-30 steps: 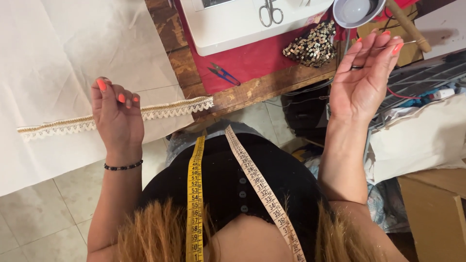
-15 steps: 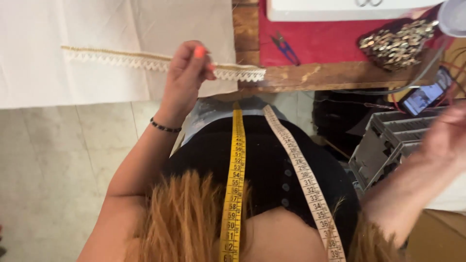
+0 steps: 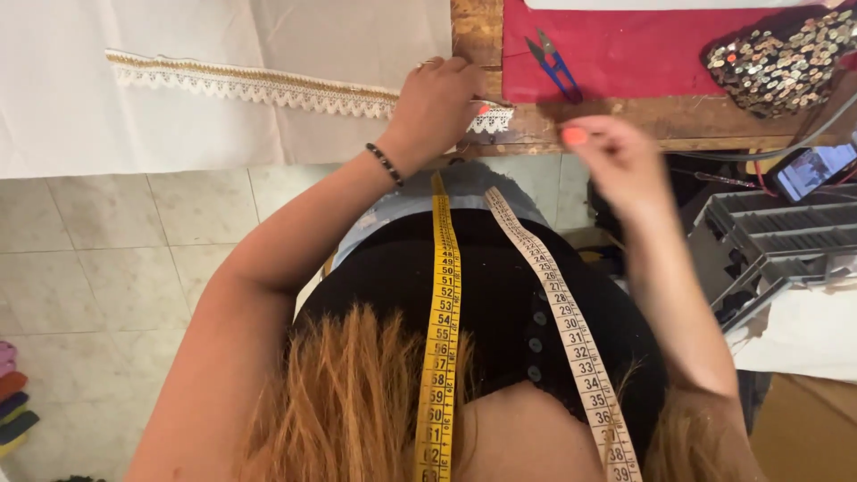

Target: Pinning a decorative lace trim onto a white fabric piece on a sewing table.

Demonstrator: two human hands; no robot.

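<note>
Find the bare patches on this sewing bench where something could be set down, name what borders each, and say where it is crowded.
Free: the white fabric above the lace trim, and the red cloth between the thread snips and the sequinned piece. Crowded: the wooden table edge, where the left hand presses the trim and the right hand hovers.

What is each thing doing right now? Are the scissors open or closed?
left hand: pressing the lace trim down.
right hand: raised, holding nothing I can see.
lace trim: lying flat along the white cloth.
thread snips: lying untouched, blades closed.
tape measure: draped around the neck.
</note>
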